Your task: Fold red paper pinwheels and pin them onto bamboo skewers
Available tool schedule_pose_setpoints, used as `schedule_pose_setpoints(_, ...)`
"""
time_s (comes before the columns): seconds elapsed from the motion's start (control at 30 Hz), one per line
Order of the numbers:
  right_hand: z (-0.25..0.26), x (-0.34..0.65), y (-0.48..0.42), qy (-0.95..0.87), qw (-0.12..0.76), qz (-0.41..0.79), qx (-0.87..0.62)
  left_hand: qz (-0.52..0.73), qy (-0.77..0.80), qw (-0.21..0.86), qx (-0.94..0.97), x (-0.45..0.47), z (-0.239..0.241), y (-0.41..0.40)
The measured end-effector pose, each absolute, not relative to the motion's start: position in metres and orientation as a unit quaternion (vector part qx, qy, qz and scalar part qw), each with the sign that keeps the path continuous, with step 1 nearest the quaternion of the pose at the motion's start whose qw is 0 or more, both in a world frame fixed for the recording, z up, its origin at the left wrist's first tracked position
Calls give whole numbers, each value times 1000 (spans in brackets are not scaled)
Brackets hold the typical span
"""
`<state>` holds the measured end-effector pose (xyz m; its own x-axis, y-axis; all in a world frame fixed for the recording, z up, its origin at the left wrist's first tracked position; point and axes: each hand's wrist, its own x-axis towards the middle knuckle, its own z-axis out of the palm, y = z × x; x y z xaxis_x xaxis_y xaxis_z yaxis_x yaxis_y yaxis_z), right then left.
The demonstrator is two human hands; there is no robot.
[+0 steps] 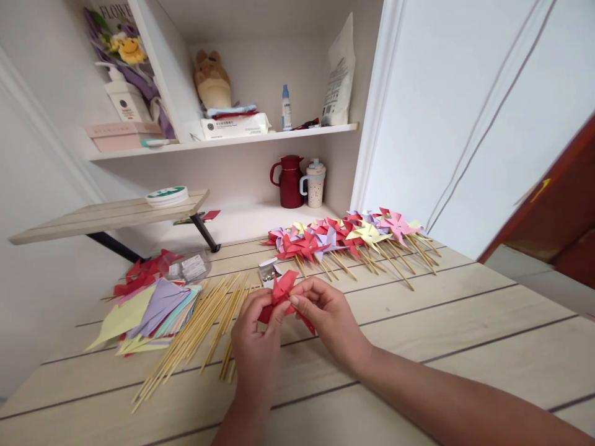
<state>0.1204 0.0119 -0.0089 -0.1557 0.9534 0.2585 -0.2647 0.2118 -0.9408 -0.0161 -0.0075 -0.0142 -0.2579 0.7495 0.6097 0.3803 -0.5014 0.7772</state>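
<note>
My left hand [255, 334] and my right hand [325, 313] are both pinched on a red paper pinwheel [283, 291], held just above the wooden table [465, 334]. The paper's folded points stick up between my fingertips. Left of my hands lies a loose bundle of bamboo skewers [195, 334]. Further left is a stack of coloured paper sheets [153, 310]. A small open box of pins [268, 271] sits just beyond the pinwheel.
A row of finished pinwheels on sticks [353, 238] lies at the far side of the table. A clear plastic bag [188, 266] sits by the red paper pieces. A red jug [289, 181] and a cup [315, 183] stand on the shelf behind.
</note>
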Motion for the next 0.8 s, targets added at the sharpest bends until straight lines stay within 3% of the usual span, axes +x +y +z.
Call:
schedule_pose_setpoints(0.43, -8, 125, 13, -545, 568, 524, -325, 601, 463, -1, 651, -16, -14, -12)
schedule_pose_setpoints(0.8, -7, 144, 20, -760, 531, 218, -304, 537, 424, -134, 717, -22, -14, -15)
